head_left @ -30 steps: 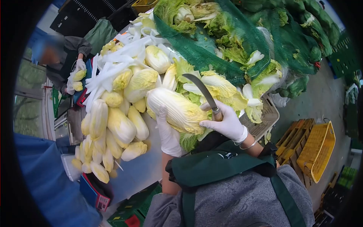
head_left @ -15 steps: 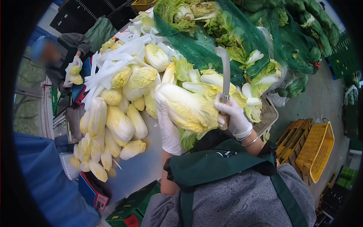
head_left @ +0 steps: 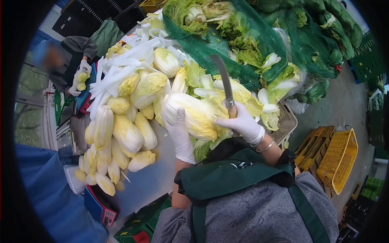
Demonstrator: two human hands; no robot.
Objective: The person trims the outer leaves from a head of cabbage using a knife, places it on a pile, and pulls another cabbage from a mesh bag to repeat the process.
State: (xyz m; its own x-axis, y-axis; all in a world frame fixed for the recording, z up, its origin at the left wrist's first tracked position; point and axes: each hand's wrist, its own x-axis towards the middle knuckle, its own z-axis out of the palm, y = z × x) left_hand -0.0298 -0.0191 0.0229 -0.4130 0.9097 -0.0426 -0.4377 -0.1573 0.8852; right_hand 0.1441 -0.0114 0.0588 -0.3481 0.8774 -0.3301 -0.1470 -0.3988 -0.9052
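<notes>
Both my hands wear white gloves. My left hand (head_left: 180, 135) is closed around the stem end of a napa cabbage (head_left: 193, 117), its thumb lying over the pale ribs. My right hand (head_left: 245, 123) grips the wooden handle of a curved knife (head_left: 225, 79), whose blade points up and away from me. The fingers of that hand also touch the yellow leafy end of the cabbage. Behind the cabbage lie loose leaves (head_left: 239, 94). To the left, a pile of trimmed napa cabbages (head_left: 127, 131) rests on the table (head_left: 160, 178).
A green mesh sack (head_left: 190, 42) with cabbage leaves lies at the back, beside white foam strips (head_left: 117, 67). A yellow crate (head_left: 336, 162) stands on a wooden pallet (head_left: 310, 150) at right. At far left a co-worker (head_left: 69, 60) in gloves holds a small cabbage.
The knife blade has tilted to the left, and my right hand has shifted slightly toward the cabbage. My left thumb now shows on the cabbage's near side, and the cabbage has turned slightly.
</notes>
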